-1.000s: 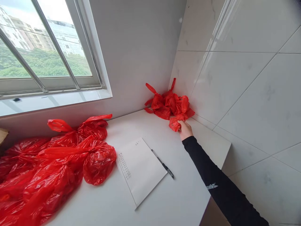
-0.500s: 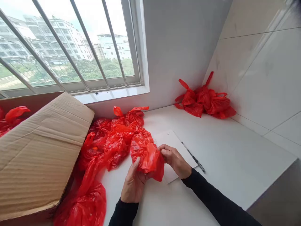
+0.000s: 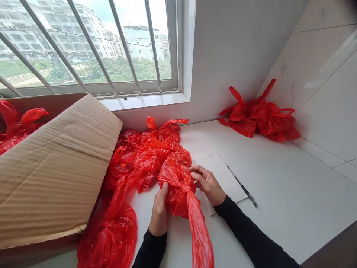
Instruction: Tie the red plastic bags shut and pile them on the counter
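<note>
A knotted red plastic bag [image 3: 177, 186] is held between both hands above the white tabletop, its twisted tail hanging toward the front edge of the view. My left hand [image 3: 160, 212] grips its left side, with the thumb on the bag and the other fingers hidden beneath. On the right side, my right hand [image 3: 208, 184] has its bent fingers closed on the bag's edge. Several other red bags [image 3: 147, 163] lie just behind and to the left. Partly behind my right hand is a white notepad [image 3: 220, 176], with a black pen [image 3: 242, 186] on its right.
An open cardboard box [image 3: 58, 167] containing red bags [image 3: 25, 124] fills the left side. One large red bag [image 3: 111, 238] lies at the front left. More red bags [image 3: 262, 117] sit in the far right corner by the wall. A barred window [image 3: 111, 48] is behind.
The held bag has been turned, so its knot now shows and its tail hangs toward the front. Both hands still hold it. The view has shifted, moving the scene rightward.
</note>
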`<state>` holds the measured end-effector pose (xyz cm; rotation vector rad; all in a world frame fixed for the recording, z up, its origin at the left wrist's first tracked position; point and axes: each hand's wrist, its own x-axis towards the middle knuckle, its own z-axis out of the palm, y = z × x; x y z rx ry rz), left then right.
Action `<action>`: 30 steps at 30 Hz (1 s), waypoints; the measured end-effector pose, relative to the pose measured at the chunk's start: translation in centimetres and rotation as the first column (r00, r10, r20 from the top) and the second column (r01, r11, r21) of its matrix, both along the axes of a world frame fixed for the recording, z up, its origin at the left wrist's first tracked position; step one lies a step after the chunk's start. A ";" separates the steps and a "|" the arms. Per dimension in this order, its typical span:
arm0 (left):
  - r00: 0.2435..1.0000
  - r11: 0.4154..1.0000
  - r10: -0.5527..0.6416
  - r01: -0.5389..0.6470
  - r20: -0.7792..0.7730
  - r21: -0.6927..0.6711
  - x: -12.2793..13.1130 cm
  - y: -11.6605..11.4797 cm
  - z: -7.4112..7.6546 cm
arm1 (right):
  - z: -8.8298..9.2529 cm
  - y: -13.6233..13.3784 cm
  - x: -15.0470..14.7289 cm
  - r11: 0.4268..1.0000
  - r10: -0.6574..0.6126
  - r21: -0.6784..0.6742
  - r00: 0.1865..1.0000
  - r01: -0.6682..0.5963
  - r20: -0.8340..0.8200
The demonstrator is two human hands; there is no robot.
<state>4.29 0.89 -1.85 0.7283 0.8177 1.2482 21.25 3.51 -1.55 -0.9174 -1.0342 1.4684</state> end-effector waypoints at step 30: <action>0.958 0.990 -0.014 0.054 -0.286 0.131 0.1 -0.3 0.4 | 0.9 -0.6 -0.2 0.986 0.047 0.157 0.994 -0.062 0.096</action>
